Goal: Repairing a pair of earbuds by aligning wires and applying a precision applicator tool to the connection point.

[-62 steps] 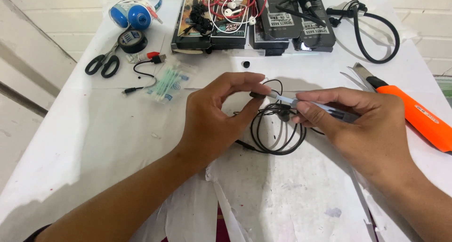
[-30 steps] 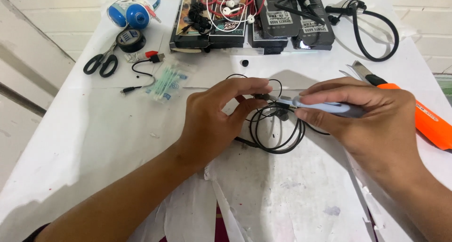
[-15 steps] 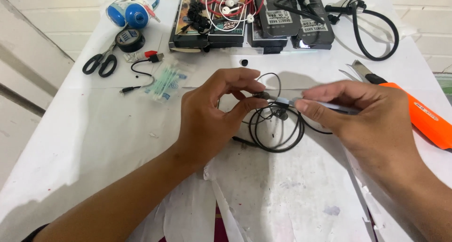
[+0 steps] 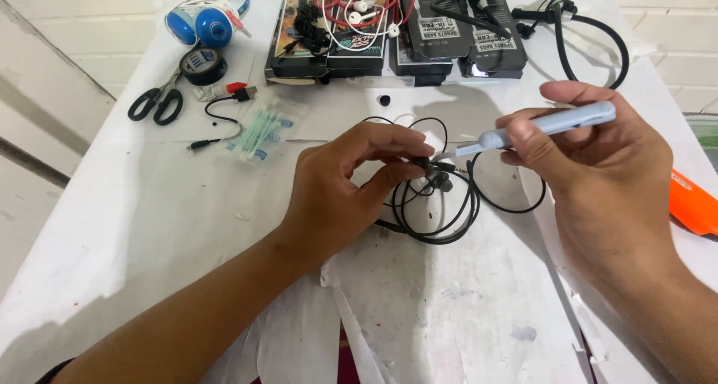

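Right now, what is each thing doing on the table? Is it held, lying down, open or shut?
Left hand: pinching a black earbud.
Right hand: gripping a pale blue pen tool, tip at the earbud.
Black cable: coiled, lying on the table.
Scissors: shut, lying flat.
Tape roll: lying flat.
Blue headphones: lying untouched.

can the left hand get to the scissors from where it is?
Probably yes, once it lets go. The left hand now pinches the black earphones; the scissors lie uncovered to its far left, with only a short cable and cotton swabs nearby.
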